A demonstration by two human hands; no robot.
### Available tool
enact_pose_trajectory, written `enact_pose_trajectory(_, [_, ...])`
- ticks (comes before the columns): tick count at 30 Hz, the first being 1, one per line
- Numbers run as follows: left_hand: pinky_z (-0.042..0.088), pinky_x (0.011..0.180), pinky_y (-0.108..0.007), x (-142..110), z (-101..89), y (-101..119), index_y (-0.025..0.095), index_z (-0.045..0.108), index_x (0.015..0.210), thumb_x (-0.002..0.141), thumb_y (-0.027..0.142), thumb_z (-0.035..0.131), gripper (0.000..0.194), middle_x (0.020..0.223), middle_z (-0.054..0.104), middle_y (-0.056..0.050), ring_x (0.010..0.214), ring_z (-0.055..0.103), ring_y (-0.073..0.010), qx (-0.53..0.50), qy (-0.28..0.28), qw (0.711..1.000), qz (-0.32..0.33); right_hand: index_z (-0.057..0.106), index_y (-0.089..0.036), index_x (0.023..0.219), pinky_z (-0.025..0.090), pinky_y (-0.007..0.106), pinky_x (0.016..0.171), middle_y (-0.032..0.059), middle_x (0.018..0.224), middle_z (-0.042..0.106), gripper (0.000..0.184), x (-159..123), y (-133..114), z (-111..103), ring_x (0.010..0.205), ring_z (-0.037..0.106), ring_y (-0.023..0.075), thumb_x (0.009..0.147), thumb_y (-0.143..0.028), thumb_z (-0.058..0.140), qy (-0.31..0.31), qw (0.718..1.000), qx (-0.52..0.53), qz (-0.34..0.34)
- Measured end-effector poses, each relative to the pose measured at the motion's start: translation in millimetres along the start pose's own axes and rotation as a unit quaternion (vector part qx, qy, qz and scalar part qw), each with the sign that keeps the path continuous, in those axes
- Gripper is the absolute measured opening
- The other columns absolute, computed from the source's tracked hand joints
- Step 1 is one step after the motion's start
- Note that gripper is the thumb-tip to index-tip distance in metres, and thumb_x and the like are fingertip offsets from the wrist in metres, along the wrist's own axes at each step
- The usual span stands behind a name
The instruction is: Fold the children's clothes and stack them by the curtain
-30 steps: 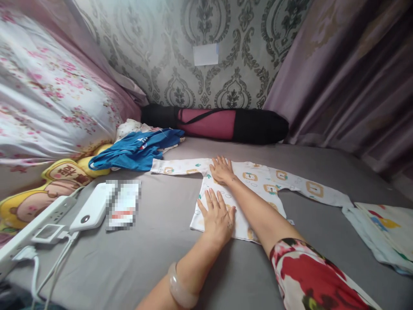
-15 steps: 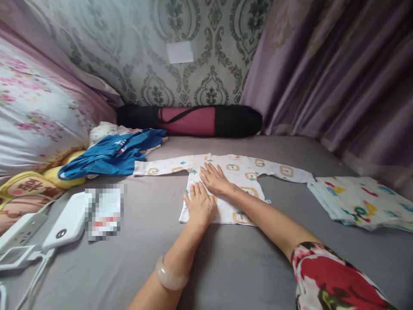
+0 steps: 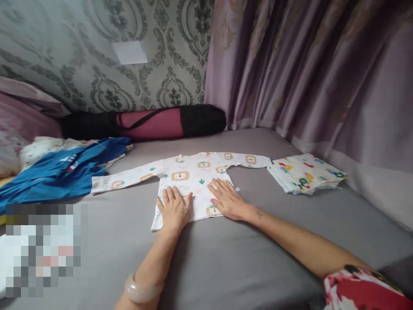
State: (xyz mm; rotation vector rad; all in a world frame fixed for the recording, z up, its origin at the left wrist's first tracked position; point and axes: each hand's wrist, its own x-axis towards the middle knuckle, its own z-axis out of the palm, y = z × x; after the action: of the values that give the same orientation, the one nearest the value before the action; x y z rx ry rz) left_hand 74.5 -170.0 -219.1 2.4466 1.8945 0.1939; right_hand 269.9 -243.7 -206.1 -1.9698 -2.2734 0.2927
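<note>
A small white long-sleeved shirt (image 3: 190, 170) printed with lion faces and green leaves lies spread flat, both sleeves stretched out sideways. My left hand (image 3: 176, 209) rests on its lower left part, palm down, fingers apart. On the lower right part, near the side seam, lies my right hand (image 3: 227, 199), also flat and open. Neither hand grips the cloth. The right sleeve's cuff meets a folded stack of cloth (image 3: 309, 172) with a colourful print, and the left cuff touches a blue garment (image 3: 64, 172).
Grey sheet (image 3: 258, 249) covers the bed surface. A black and maroon long bag (image 3: 151, 122) lies along the patterned wall. Purple curtains (image 3: 290, 64) hang at the right. A blurred-out item (image 3: 58, 249) and a partly visible white object (image 3: 13, 262) are at the lower left.
My right hand has slid from the shirt's upper left down to its lower right. My left hand stays on the lower left. The camera view has turned to the right.
</note>
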Motion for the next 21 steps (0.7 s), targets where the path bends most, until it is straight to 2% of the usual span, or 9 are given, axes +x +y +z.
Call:
enact_pose_trajectory(5, [0.024, 0.11, -0.061, -1, 2.9, -1, -0.003, 0.037, 0.142, 0.094, 0.05, 0.029, 0.073, 0.15, 0.034, -0.028, 0.141, 0.028, -0.0389, 0.0, -0.003, 1.0, 0.011, 0.024, -0.02, 0.153, 0.006, 0.047, 0.12, 0.0083, 0.161, 0.012, 0.058, -33, 11, -9, 0.148, 0.004, 0.0223, 0.101, -0.044, 0.024, -0.033, 0.999, 0.029, -0.007])
enact_pose_trajectory(11, [0.025, 0.11, -0.059, -1, 6.1, 1, -0.001, 0.04, 0.141, 0.095, 0.046, 0.029, 0.067, 0.149, 0.036, -0.027, 0.14, 0.03, -0.0363, -0.004, 0.009, 0.999, 0.036, 0.036, -0.027, 0.149, 0.01, 0.043, 0.12, 0.0023, 0.159, 0.02, 0.052, -60, 37, -30, 0.147, 0.014, 0.0197, 0.099, -0.039, 0.033, -0.078, 0.992, 0.095, -0.024])
enact_pose_trajectory(13, [0.026, 0.111, -0.057, -1, 8.1, 3, 0.0, 0.04, 0.141, 0.095, 0.045, 0.03, 0.065, 0.149, 0.036, -0.026, 0.141, 0.029, -0.0349, -0.004, 0.009, 0.998, 0.058, 0.047, -0.028, 0.143, 0.017, 0.039, 0.119, 0.0003, 0.157, 0.029, 0.048, -58, 51, -46, 0.145, 0.023, 0.0199, 0.096, -0.038, 0.039, -0.118, 0.985, 0.126, -0.028])
enact_pose_trajectory(16, [0.024, 0.112, -0.055, -1, 10.7, 5, 0.003, 0.041, 0.141, 0.096, 0.043, 0.032, 0.061, 0.15, 0.036, -0.024, 0.142, 0.029, -0.0334, -0.01, 0.0, 0.995, 0.102, 0.066, -0.027, 0.124, 0.036, 0.031, 0.108, 0.0001, 0.141, 0.054, 0.04, -42, 79, -75, 0.128, 0.051, 0.0205, 0.093, -0.038, 0.043, -0.162, 0.971, 0.173, -0.012])
enact_pose_trajectory(17, [0.024, 0.113, -0.054, -1, 11.3, 6, 0.004, 0.041, 0.141, 0.097, 0.043, 0.032, 0.059, 0.15, 0.037, -0.023, 0.142, 0.029, -0.0328, -0.013, -0.002, 0.993, 0.118, 0.067, -0.026, 0.122, 0.041, 0.03, 0.102, 0.0006, 0.131, 0.063, 0.04, -34, 91, -84, 0.119, 0.058, 0.0205, 0.093, -0.037, 0.041, -0.15, 0.972, 0.182, 0.017])
enact_pose_trajectory(19, [0.024, 0.113, -0.053, -1, 11.7, 8, 0.005, 0.042, 0.14, 0.097, 0.041, 0.033, 0.057, 0.15, 0.037, -0.022, 0.142, 0.03, -0.0321, -0.016, -0.002, 0.989, 0.144, 0.067, -0.022, 0.121, 0.043, 0.031, 0.098, 0.0035, 0.124, 0.067, 0.04, -15, 116, -96, 0.112, 0.061, 0.0223, 0.094, -0.035, 0.041, -0.057, 0.98, 0.146, 0.122])
enact_pose_trajectory(20, [0.025, 0.113, -0.053, -2, 11.6, 8, 0.006, 0.043, 0.14, 0.097, 0.041, 0.034, 0.055, 0.149, 0.038, -0.022, 0.141, 0.031, -0.032, -0.017, 0.002, 0.989, 0.15, 0.068, -0.02, 0.119, 0.044, 0.033, 0.096, 0.0063, 0.121, 0.068, 0.04, -6, 128, -99, 0.11, 0.062, 0.024, 0.094, -0.032, 0.039, -0.009, 0.974, 0.104, 0.201])
enact_pose_trajectory(21, [0.025, 0.113, -0.053, -2, 11.3, 9, 0.007, 0.044, 0.139, 0.097, 0.04, 0.035, 0.054, 0.149, 0.039, -0.022, 0.141, 0.032, -0.0319, -0.016, 0.008, 0.988, 0.154, 0.068, -0.018, 0.118, 0.044, 0.036, 0.094, 0.0106, 0.119, 0.068, 0.039, 3, 140, -100, 0.109, 0.062, 0.0266, 0.094, -0.029, 0.039, 0.027, 0.955, 0.055, 0.289])
